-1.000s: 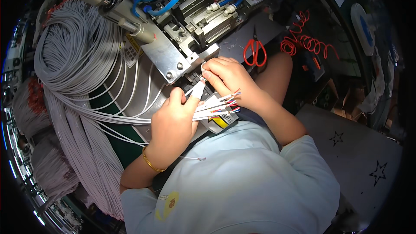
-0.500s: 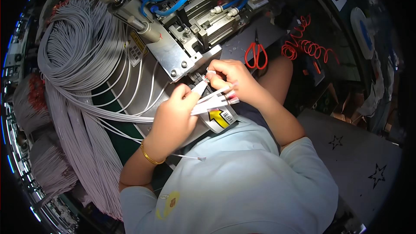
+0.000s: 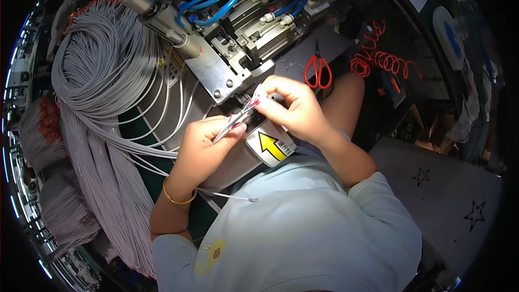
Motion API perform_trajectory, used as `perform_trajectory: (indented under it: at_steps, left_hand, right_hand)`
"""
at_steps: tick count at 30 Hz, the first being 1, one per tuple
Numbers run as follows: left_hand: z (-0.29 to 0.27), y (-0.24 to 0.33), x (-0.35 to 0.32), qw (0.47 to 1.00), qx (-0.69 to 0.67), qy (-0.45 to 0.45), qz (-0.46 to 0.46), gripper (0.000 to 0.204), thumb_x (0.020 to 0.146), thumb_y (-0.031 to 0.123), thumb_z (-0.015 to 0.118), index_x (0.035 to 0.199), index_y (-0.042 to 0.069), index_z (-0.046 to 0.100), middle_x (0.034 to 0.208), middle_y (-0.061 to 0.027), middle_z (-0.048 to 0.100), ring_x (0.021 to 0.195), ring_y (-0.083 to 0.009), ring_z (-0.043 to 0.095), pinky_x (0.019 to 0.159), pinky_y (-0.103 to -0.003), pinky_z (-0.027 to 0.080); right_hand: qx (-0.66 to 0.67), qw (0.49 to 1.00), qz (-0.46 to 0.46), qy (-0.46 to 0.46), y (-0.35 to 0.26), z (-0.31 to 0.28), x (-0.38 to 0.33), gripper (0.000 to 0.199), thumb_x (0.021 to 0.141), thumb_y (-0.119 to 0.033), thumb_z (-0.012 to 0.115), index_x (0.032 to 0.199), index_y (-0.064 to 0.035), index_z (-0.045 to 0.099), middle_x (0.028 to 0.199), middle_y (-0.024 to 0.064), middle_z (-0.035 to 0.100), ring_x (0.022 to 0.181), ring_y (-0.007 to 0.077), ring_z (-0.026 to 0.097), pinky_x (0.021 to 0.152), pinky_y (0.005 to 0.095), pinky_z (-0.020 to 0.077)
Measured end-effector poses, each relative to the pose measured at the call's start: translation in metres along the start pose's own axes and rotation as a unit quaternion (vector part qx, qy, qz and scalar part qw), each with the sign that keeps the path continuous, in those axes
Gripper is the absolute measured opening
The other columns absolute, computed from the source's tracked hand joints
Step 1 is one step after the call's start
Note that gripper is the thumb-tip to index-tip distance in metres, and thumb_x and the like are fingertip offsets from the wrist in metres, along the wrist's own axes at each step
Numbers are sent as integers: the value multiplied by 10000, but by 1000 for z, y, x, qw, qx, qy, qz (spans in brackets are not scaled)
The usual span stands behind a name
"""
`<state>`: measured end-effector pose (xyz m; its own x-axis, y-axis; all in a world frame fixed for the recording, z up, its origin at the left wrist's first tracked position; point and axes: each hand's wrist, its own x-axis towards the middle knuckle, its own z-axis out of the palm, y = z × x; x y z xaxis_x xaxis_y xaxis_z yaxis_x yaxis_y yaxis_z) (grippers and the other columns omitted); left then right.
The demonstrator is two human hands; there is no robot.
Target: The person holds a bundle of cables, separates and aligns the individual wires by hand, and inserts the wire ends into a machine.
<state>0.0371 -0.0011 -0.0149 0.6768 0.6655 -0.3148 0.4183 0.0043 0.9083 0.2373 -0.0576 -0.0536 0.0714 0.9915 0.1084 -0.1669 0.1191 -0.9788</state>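
In front of a metal pneumatic press point(image 3: 213, 70), both my hands are at a small bunch of grey cables point(image 3: 225, 131). My left hand point(image 3: 203, 143) is closed around the bunch, thumb on top. Thin coloured inner wires point(image 3: 250, 106) show at the cable ends, some with reddish parts. My right hand point(image 3: 294, 109) pinches these ends between thumb and fingers, close to the press's front edge. Its fingertips partly hide the wire ends. One loose grey cable point(image 3: 230, 197) with a stripped end lies below my left wrist.
A large coil of grey cable point(image 3: 102, 65) lies at left, its long bundle point(image 3: 108, 189) hanging toward me. Blue air hoses point(image 3: 221, 0) cross the press. Red-handled scissors point(image 3: 318, 70) lie right of it, near a coiled red hose point(image 3: 378, 59). A yellow arrow label point(image 3: 271, 146) sits before my hands.
My left hand has moved slightly left and down. The cable ends that were fanned out below my right hand now point up toward its fingers, and the right hand has turned slightly.
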Motion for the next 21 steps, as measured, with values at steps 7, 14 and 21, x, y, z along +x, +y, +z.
perform_trajectory:
  at_steps: [7,14,21]
  left_hand:
    - [2,15,0,994,-90,19,-53,118,924,119,633,948,5,649,769,-4,667,621,-20,523,548,-196,421]
    - [4,16,-1,991,-107,42,-73,86,917,74,631,970,7,615,762,-12,645,575,-13,512,493,-174,408]
    - [10,8,-3,988,-137,73,-22,95,897,76,667,925,7,607,746,-18,639,552,-27,529,500,-190,424]
  right_hand:
    - [-127,987,-68,-75,-3,1,1,66,840,-20,665,891,14,643,843,78,650,789,146,594,704,262,466]
    - [-110,990,-57,-67,-3,3,3,74,836,-29,675,879,16,634,830,77,648,738,152,584,674,263,462]
    - [1,998,38,-43,-5,11,-2,41,834,-26,671,839,-6,636,791,70,634,723,161,588,667,259,456]
